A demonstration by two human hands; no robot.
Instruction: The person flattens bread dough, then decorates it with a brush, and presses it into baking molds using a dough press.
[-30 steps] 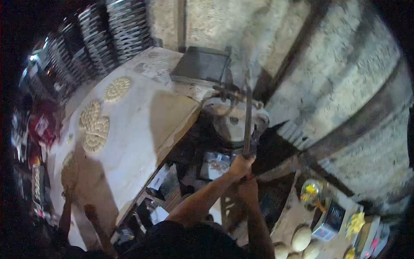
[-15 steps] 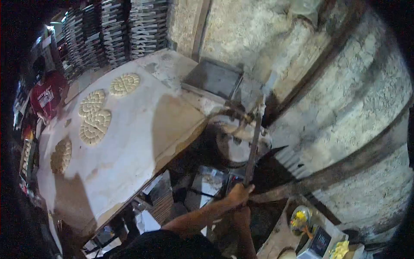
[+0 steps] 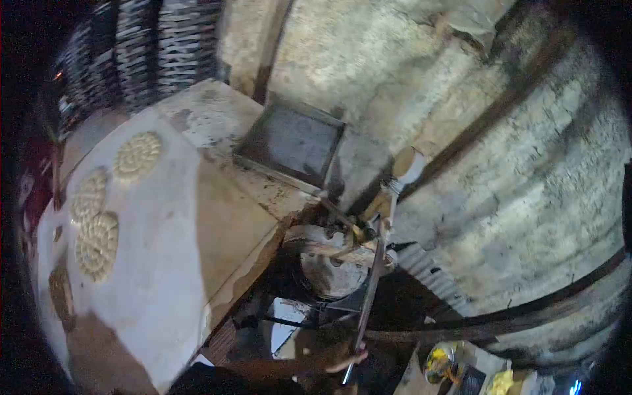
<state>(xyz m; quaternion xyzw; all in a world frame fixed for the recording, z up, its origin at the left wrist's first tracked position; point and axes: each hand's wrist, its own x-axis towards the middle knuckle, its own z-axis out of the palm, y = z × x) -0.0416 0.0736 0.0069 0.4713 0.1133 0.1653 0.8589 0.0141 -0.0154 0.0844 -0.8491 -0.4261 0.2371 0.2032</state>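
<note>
A long pole (image 3: 370, 289) slants up from the bottom centre, past a round pot-like vessel (image 3: 332, 273) with a pale top. In line with its far end is a pale, rounded, cup-like head (image 3: 408, 166) against the rough wall. My left hand (image 3: 347, 360) is at the lower part of the pole, closed around it, its fingers blurred and dim. The pole's lower end shows just below this hand. My right hand cannot be made out in the dark area beside it.
Shaped dough pieces (image 3: 137, 157) lie on the large pale worktable (image 3: 155, 263) at left. A dark square tray (image 3: 293, 141) sits at its far corner. Low right, a bowl with yellow contents (image 3: 440, 363) stands on a board. The rough curved wall (image 3: 513, 204) bounds the right.
The view has turned, so the table and tray sit farther left and lower. The pole's rounded head now shows more clearly. My left hand appears lower in view; my right hand has dropped from sight.
</note>
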